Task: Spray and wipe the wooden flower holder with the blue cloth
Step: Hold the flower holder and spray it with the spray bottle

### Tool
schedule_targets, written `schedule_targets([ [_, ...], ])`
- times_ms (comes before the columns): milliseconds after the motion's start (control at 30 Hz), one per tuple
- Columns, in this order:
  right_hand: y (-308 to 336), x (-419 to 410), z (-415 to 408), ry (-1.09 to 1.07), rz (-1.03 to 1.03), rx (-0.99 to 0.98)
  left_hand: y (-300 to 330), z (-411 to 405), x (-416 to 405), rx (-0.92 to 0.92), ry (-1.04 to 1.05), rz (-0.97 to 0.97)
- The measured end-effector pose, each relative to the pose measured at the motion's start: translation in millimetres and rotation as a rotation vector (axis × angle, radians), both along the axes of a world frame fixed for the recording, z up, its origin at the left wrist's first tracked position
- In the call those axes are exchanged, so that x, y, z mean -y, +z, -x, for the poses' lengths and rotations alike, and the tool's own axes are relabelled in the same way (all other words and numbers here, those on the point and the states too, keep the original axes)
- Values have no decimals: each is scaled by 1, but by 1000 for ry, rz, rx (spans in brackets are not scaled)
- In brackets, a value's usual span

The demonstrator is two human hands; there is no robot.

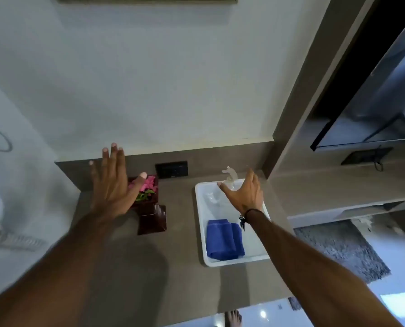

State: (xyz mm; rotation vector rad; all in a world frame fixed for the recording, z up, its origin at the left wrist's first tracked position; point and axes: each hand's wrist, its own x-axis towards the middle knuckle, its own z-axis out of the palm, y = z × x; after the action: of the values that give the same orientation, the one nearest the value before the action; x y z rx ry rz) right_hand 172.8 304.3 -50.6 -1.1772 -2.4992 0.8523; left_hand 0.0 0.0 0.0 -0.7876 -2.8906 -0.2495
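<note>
A dark wooden flower holder [152, 219] with pink flowers [149, 184] stands on the grey counter near the back wall. My left hand [113, 182] hovers over it, fingers spread, holding nothing and covering its left part. A white tray [199, 215] to the right holds a folded blue cloth [224, 239] at its near end and a clear spray bottle [229, 177] at its far end. My right hand [245, 193] reaches over the tray with fingers apart, right at the bottle; I cannot tell whether it touches it.
A black socket plate [171, 169] sits in the grey backsplash behind the holder. A tall grey panel [298, 102] and shelves with a dark screen [371, 107] rise at the right. The counter's front edge [196, 319] runs near the bottom; a grey rug [338, 251] lies on the floor.
</note>
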Motion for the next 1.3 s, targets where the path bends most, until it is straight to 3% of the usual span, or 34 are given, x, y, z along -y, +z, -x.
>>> schedule_targets([
  [100,-14,-4,10,6,304,-142,-7,-9,8,-10,83,5],
  [167,-20,-10,20,35,399,-210,-16,-18,18,-74,113,33],
  [333,-32,-28,48,103,476,-227,-29,-45,31,0,242,17],
  [600,-35,-35,78,132,585,-143,-55,-99,10,174,419,-182],
  [900,-33,33,85,401,691,-14,-45,-104,-45,191,569,-249],
  [1000,-45,56,77,423,730,73,-43,-104,-54,207,610,-288],
  [1300,-38,90,76,472,760,58,-40,-88,-44,272,690,-415],
])
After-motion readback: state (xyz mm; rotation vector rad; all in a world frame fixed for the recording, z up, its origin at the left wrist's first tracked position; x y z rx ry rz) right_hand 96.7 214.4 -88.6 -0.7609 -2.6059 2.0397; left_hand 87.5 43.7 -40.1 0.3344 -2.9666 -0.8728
